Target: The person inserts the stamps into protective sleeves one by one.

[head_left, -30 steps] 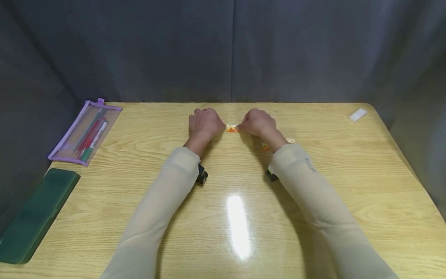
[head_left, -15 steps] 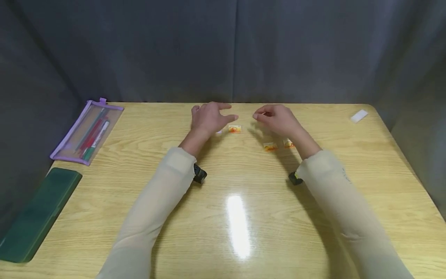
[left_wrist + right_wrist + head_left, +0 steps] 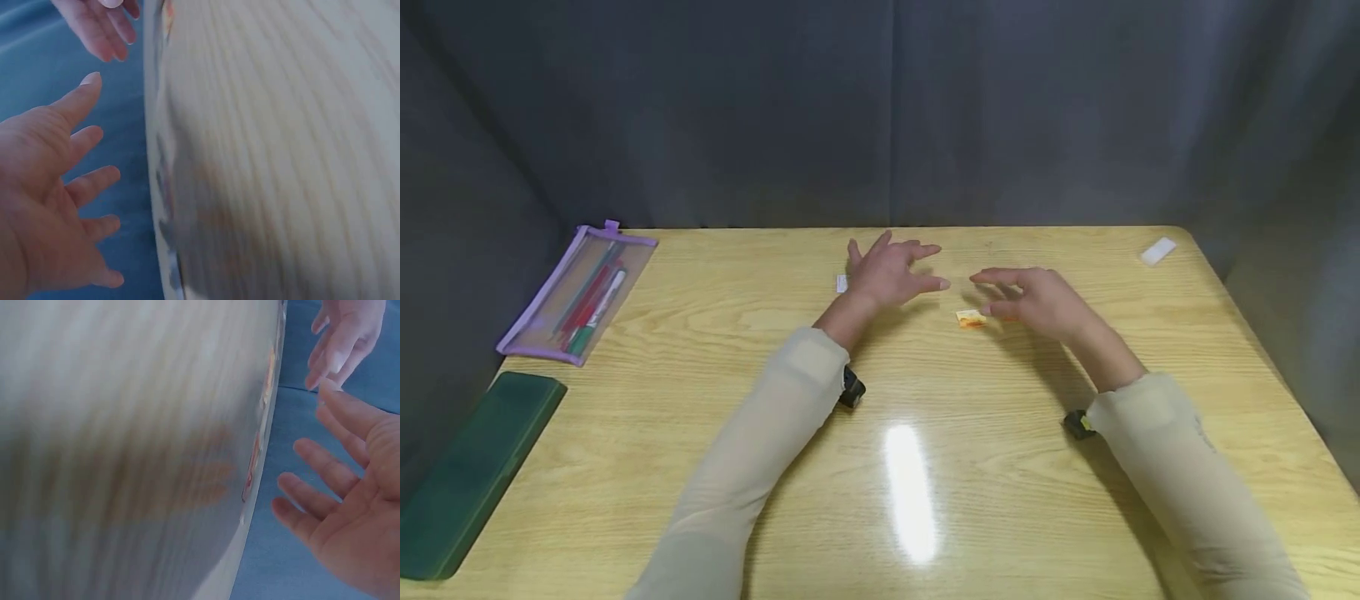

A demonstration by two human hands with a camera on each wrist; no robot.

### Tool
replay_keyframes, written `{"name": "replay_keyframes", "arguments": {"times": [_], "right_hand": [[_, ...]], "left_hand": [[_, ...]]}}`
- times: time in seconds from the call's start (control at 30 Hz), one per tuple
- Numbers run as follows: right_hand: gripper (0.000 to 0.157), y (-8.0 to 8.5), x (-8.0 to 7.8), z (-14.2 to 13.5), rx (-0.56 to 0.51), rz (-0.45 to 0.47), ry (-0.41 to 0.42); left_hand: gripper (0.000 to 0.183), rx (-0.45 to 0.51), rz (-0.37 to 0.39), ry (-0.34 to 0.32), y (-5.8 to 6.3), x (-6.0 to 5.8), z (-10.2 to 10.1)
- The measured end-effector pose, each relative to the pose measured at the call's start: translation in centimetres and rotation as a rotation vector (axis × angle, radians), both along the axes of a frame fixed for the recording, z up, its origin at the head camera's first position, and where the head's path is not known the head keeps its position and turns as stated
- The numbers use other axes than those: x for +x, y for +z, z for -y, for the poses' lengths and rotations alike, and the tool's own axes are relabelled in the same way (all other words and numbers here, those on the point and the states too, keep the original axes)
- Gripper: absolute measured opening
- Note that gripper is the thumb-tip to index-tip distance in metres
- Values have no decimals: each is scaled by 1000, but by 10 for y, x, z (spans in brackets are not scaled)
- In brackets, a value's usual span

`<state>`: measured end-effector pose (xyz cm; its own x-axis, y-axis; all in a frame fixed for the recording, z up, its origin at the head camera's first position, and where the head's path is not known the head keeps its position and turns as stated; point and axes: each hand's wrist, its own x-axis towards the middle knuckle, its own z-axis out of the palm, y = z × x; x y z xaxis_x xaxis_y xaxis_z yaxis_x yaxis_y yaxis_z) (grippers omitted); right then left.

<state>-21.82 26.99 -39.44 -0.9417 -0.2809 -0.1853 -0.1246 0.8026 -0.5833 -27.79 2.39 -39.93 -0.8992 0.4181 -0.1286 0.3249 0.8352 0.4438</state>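
My left hand (image 3: 891, 273) hovers over the back middle of the table, fingers spread, holding nothing. To its left, a small pale printed piece (image 3: 842, 284) shows past the fingers. My right hand (image 3: 1041, 302) hangs a little to the right, fingers loosely extended, thumb tip beside a small orange-and-yellow printed piece (image 3: 971, 319). Another orange piece (image 3: 1011, 317) is mostly covered by that hand. Both wrist views show bare palms above the tabletop, the left hand (image 3: 50, 187) and the right hand (image 3: 356, 481). Flat pieces (image 3: 252, 465) appear edge-on in the right wrist view.
On the wooden table (image 3: 775, 517), a purple-edged mesh pouch (image 3: 583, 292) with pens lies at the back left. A dark green case (image 3: 478, 475) lies in front of it. A white block (image 3: 1158, 251) sits at the far right, and grey curtains (image 3: 737, 117) stand behind.
Both hands have left the sun-printed piece they were touching, and their fingers have opened. The left hand moved right, now hiding that piece; the right moved right and nearer.
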Motion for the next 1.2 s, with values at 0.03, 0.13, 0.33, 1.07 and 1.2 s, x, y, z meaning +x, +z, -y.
{"name": "replay_keyframes", "arguments": {"times": [0.03, 0.13, 0.33, 1.07, 1.2], "right_hand": [[49, -1, 1, 0, -3, 2, 15], [46, -5, 0, 3, 14, -10, 61], [41, -8, -2, 14, 104, -50, 154], [12, 2, -8, 46, 224, -203, 200], [15, 10, -6, 36, 94, -128, 84]], "left_hand": [[62, -15, 3, -1, -2, 0, -3], [60, -67, 13, 8, -8, -2, -12], [55, -139, 24, 13, -12, -3, -25], [8, -93, -131, 133, -11, -2, -21], [11, 32, -135, 171, -6, -1, -5]]}}
